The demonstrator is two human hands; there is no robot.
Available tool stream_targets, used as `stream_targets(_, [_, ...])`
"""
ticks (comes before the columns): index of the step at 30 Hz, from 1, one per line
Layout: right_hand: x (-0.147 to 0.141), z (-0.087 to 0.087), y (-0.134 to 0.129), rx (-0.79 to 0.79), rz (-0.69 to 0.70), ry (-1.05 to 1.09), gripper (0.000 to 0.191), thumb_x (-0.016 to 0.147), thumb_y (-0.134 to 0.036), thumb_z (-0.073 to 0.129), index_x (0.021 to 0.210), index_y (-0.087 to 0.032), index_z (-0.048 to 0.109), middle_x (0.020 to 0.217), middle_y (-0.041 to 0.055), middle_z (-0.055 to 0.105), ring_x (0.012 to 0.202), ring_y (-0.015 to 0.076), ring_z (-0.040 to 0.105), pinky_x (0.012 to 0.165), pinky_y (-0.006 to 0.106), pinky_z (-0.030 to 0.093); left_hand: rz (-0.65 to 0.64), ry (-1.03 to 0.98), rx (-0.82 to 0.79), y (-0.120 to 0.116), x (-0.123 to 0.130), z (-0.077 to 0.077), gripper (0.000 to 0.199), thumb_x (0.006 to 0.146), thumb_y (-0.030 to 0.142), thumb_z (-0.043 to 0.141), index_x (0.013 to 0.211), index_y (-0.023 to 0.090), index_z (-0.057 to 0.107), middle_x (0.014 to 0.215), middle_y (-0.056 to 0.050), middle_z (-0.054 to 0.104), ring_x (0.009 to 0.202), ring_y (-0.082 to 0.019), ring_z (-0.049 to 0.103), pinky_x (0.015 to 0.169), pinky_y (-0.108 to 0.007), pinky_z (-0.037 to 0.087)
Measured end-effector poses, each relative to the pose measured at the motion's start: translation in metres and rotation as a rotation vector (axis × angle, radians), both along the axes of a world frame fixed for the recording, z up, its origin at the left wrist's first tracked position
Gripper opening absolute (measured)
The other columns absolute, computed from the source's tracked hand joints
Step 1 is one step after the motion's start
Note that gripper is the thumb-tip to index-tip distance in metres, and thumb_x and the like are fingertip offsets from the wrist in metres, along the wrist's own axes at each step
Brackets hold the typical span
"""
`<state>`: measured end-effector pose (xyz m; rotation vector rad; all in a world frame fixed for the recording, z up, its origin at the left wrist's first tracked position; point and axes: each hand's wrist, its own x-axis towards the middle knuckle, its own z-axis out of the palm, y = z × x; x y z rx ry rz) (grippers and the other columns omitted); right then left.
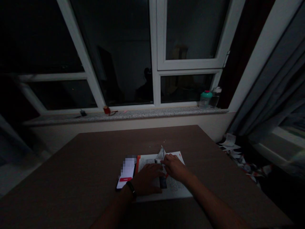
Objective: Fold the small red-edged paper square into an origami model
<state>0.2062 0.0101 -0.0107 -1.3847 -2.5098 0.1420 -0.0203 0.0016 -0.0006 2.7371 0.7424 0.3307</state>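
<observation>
Printed sheets, perhaps an open magazine (176, 187), lie on the brown table near its front. My left hand (147, 179), with a dark band on the wrist, rests on the printed page with its fingers stretched out. My right hand (172, 163) is closed on a page (161, 154) near the middle of the sheets; a corner of that page sticks up beyond the fingers. Whether the page is torn cannot be made out. A lit phone (127, 171) lies just left of the sheets, beside my left hand.
A granite windowsill (143, 114) runs behind the table (100, 149). A teal-lidded bottle (205, 98) and a clear bottle (215, 97) stand on its right part, a small red jar (106, 110) further left. Crumpled papers (240, 159) lie right of the table, near a grey curtain (267, 86).
</observation>
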Motion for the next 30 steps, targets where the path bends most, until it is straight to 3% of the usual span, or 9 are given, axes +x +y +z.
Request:
stream_targets(7, [0.0, 0.002, -0.002, 0.008, 0.005, -0.005, 0.041, 0.09, -0.016, 0.054, 0.129, -0.024, 0.06, 0.11, 0.0081, 0.057, 0.105, 0.0233, 0.048, 0.087, 0.034, 0.032, -0.014, -0.001, -0.025, -0.005, 0.004, 0.01, 0.06, 0.079, 0.055, 0.073, 0.128, 0.027, 0.056, 0.14, -0.007, 0.053, 0.131, -0.031, 0.045, 0.11, -0.046, 0.034])
stream_targets(24, [0.0, 0.001, -0.001, -0.007, 0.004, 0.002, 0.041, 0.089, -0.016, 0.054, 0.128, -0.025, 0.06, 0.11, 0.0081, 0.056, 0.106, 0.024, 0.047, 0.087, 0.035, 0.032, -0.035, -0.016, 0.002, -0.001, -0.001, -0.002, 0.058, 0.078, 0.069, 0.067, 0.123, 0.033, 0.063, 0.146, -0.007, 0.046, 0.132, -0.034, 0.043, 0.109, -0.049, 0.035])
stream_targets(30, [-0.001, 0.001, -0.001, -0.013, 0.008, -0.006, 0.042, 0.089, -0.015, 0.054, 0.129, -0.024, 0.06, 0.112, 0.0086, 0.056, 0.107, 0.0238, 0.046, 0.087, 0.034, 0.032, -0.028, 0.003, -0.029, -0.002, -0.001, -0.001, 0.06, 0.078, 0.065, 0.069, 0.127, 0.032, 0.059, 0.146, -0.008, 0.046, 0.134, -0.035, 0.041, 0.111, -0.051, 0.032])
